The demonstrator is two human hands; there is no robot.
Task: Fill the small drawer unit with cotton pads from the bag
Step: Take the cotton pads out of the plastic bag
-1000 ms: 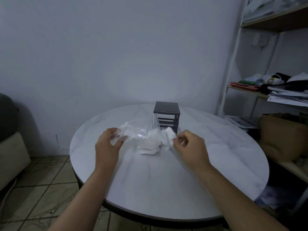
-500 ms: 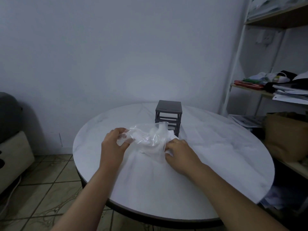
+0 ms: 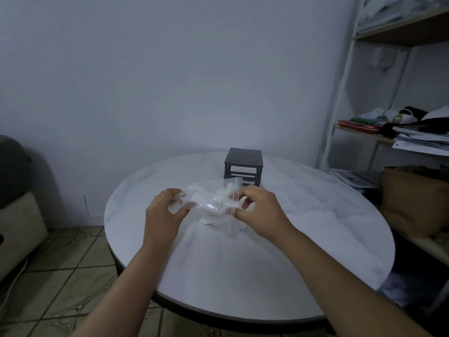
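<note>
A clear plastic bag (image 3: 211, 203) holding white cotton pads (image 3: 220, 220) hangs just above the round white marble table (image 3: 303, 251). My left hand (image 3: 163, 215) pinches the bag's left end. My right hand (image 3: 261, 212) grips its right edge near the zip strip, fingers curled. Some pads sag down at the bag's lower side and touch the table. Behind the bag, toward the table's far side, stands the small dark grey drawer unit (image 3: 243, 166); its lower front is hidden by the bag.
A white metal shelf rack (image 3: 340, 93) stands at the right with books, papers and clothes. A brown cardboard box (image 3: 413, 200) sits beside the table's right edge. A beige sofa (image 3: 17, 229) is at the left over tiled floor.
The bag has been bunched closer between both hands. My right hand moved from the table surface up onto the bag's right edge; my left hand keeps its hold.
</note>
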